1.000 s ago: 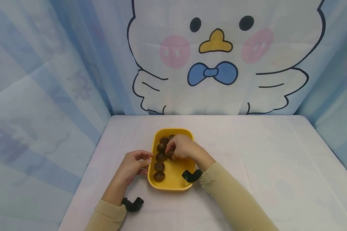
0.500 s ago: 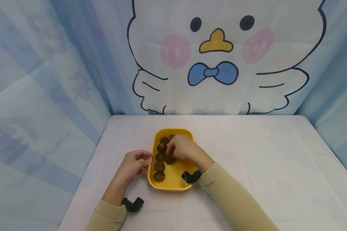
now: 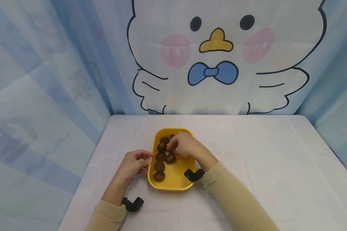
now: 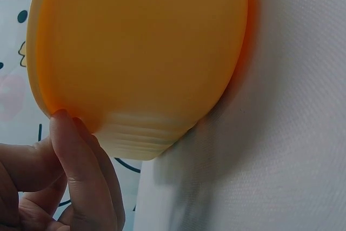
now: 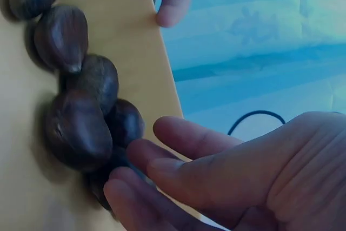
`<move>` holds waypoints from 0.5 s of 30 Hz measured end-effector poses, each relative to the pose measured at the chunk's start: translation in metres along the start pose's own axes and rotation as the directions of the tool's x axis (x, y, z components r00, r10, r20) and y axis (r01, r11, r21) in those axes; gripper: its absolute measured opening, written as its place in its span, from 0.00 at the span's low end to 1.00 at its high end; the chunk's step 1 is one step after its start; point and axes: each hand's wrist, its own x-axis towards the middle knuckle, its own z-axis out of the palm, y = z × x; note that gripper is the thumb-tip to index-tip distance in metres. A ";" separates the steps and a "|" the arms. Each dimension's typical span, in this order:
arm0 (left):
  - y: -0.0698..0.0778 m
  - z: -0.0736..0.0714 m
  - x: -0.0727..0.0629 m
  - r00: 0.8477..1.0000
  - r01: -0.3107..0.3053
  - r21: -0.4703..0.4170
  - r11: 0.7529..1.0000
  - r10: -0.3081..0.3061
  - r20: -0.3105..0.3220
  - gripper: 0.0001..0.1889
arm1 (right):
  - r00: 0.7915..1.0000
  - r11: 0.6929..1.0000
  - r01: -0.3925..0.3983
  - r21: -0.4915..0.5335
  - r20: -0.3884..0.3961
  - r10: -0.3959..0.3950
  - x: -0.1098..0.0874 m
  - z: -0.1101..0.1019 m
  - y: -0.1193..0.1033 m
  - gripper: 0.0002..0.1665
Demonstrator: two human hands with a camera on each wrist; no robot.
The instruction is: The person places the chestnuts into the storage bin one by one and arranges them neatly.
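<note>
Several brown chestnuts (image 3: 161, 157) form a line down the left side of a yellow tray (image 3: 177, 178). Another chestnut (image 3: 170, 158) lies to the right of that line, touching or nearly touching it. My right hand (image 3: 185, 145) hovers over the upper part of the tray; its fingers are bent and apart, with nothing seen between them. In the right wrist view, chestnuts (image 5: 78, 128) lie just beyond the fingertips, and the hand covers some. My left hand (image 3: 135, 163) holds the tray's left rim, its fingertips against the outer wall in the left wrist view.
The tray stands on a white-covered table (image 3: 263, 166). A curtain (image 3: 214, 96) with a cartoon bird hangs behind the table, and blue-white cloth (image 3: 46, 112) closes off the left side. Each wrist wears a dark camera mount (image 3: 193, 175).
My right hand has let go of a chestnut, which now lies right of the line. The hand has lifted slightly away from it. My left hand and the tray have stayed put.
</note>
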 end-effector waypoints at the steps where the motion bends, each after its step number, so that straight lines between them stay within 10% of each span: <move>1: 0.000 0.000 -0.001 1.000 -0.005 0.003 1.000 0.005 0.001 0.12 | 1.000 1.000 0.010 0.013 0.004 -0.010 0.000 -0.002 0.000 0.20; 15: 0.002 0.001 -0.002 1.000 -0.006 0.009 1.000 0.006 0.000 0.12 | 0.992 0.970 0.076 0.230 0.081 -0.097 -0.019 -0.029 0.010 0.15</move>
